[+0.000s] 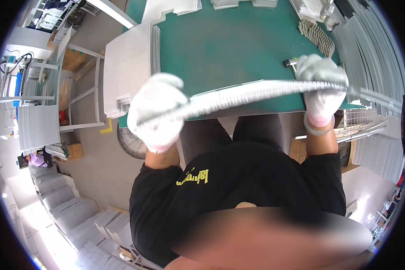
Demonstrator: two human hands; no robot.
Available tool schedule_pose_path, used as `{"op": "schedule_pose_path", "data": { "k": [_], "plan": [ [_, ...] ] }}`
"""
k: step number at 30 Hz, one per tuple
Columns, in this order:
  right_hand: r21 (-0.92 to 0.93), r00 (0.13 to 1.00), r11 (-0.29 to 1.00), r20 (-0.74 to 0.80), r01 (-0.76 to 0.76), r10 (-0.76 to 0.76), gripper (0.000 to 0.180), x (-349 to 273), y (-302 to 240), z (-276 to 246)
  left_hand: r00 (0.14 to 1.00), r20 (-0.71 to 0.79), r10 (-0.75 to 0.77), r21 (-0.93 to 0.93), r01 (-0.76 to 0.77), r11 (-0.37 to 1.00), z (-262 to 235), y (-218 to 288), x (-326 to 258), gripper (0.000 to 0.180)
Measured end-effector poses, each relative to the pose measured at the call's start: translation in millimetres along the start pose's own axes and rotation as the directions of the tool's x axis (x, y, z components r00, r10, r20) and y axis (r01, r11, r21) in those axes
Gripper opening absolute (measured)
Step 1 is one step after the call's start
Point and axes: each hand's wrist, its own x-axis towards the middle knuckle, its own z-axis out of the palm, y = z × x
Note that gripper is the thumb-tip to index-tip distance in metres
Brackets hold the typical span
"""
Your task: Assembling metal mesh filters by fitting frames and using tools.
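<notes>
Both my hands wear white gloves and hold one long flat stack of silvery finned metal sheets (252, 92) seen edge-on, above the near edge of a green table (229, 40). My left hand (159, 110) grips the stack's left end. My right hand (321, 85) grips it near its right end, with a pale band on the wrist. The stack bows slightly upward between the hands and reaches past my right hand toward the right rim.
Stacks of similar white sheets (130, 67) lie at the table's left corner; more sit along its far edge and right side (373, 49). A small dark and yellow tool (290, 62) rests on the table. A round fan (132, 144) stands on the floor. Shelves with sheet piles (67, 202) are lower left.
</notes>
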Motion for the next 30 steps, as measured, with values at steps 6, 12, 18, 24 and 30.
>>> {"op": "schedule_pose_path", "data": {
  "k": [6, 12, 18, 24, 30],
  "plan": [
    [-0.184, 0.990, 0.982, 0.143, 0.040, -0.014, 0.042, -37.7, -42.5, 10.3, 0.840, 0.536, 0.090, -0.288, 0.081, 0.954, -15.6, 36.5, -29.4, 0.021],
    [0.117, 0.835, 0.983, 0.519, 0.143, -0.183, 0.024, -59.4, -31.5, -25.3, 0.375, 0.853, -0.362, 0.207, 0.394, 0.895, -24.7, 3.0, -68.3, 0.045],
    [0.099, 0.917, 0.991, 0.381, 0.087, -0.119, 0.025, -83.8, -48.0, -14.7, 0.250, 0.761, -0.598, 0.582, 0.143, 0.801, -39.1, -51.1, -89.4, 0.061],
    [0.104, 0.941, 0.984, 0.293, 0.146, -0.170, 0.028, -92.9, -45.8, -12.0, 0.193, 0.822, -0.536, 0.494, 0.227, 0.839, -39.1, -67.5, -88.3, 0.063],
    [-0.031, 0.984, 0.993, 0.140, 0.116, -0.110, 0.019, -88.7, -40.1, 0.2, 0.334, 0.672, -0.661, 0.690, 0.043, 0.723, -46.7, -52.3, -101.8, 0.050]
  ]
}}
